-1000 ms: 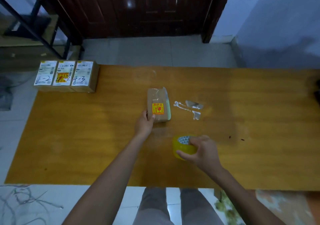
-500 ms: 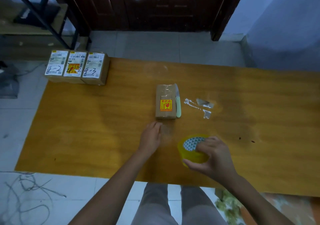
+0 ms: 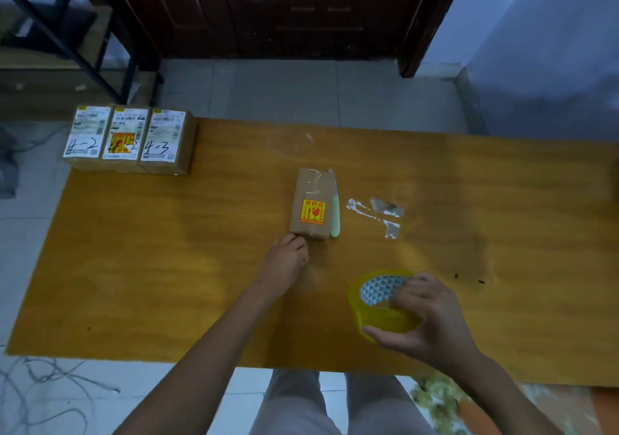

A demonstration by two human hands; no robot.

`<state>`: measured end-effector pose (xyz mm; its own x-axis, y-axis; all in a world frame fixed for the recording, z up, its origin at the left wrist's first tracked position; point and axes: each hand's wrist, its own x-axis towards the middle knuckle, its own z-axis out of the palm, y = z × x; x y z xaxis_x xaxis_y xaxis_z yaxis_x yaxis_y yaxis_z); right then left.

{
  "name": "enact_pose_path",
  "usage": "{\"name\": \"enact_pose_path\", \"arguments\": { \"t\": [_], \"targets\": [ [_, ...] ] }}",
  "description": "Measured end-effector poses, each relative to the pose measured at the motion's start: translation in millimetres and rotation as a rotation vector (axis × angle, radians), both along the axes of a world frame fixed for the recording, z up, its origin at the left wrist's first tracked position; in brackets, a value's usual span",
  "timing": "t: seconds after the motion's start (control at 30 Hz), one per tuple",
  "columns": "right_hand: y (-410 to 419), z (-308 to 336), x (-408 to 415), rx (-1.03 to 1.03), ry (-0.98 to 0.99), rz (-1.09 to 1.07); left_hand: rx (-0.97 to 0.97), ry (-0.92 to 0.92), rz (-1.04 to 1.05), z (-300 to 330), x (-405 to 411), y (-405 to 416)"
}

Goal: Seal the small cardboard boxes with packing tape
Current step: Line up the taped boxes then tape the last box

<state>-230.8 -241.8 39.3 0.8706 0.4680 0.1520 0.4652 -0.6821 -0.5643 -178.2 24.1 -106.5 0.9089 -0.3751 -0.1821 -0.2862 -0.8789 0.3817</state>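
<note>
The small cardboard box [image 3: 312, 204] lies mid-surface, a pale green tool [image 3: 335, 215], possibly a knife, along its right side. The left hand [image 3: 285, 262] rests fingers curled at the box's near corner, seemingly gripping nothing. The right hand [image 3: 425, 320] grasps the yellow tape roll [image 3: 382, 304] toward the near edge of the wooden surface [image 3: 167, 267].

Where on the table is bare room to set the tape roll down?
Bare wood spans between the three labelled boxes and the left hand, also right of the tape scraps. Crowded: small box and tape roll.
</note>
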Motion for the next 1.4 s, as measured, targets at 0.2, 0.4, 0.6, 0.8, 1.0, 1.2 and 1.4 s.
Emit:
{"name": "enact_pose_path", "arguments": {
  "t": [0.2,0.4,0.6,0.8,1.0,1.2,1.4],
  "targets": [
    [-35.9,22.4,40.4,0.162,0.126,-0.147,-0.392,0.466,0.030,65.7,15.8,49.3],
    [-38.5,14.9,93.4,0.229,0.341,-0.317,-0.213,0.851,-0.026,115.8,99.4,75.1],
    [-35.1,-11.7,144.1,0.241,0.398,-0.345,-0.204,0.963,0.000,117.3,160.3,74.0],
    [-31.7,-37.7,169.7,0.228,0.470,-0.373,-0.184,0.960,0.109,79.7,183.1,76.8],
    [-21.3,-56.2,174.1,0.248,0.510,-0.371,-0.121,0.965,0.122,56.6,202.0,85.9],
    [-14.9,-67.3,179.7,0.245,0.521,-0.376,-0.081,0.982,0.132,50.9,215.1,87.4],
    [-8.5,-80.3,184.4,0.186,0.513,-0.366,0.003,0.976,0.159,38.9,216.7,83.4]
  ]
}}
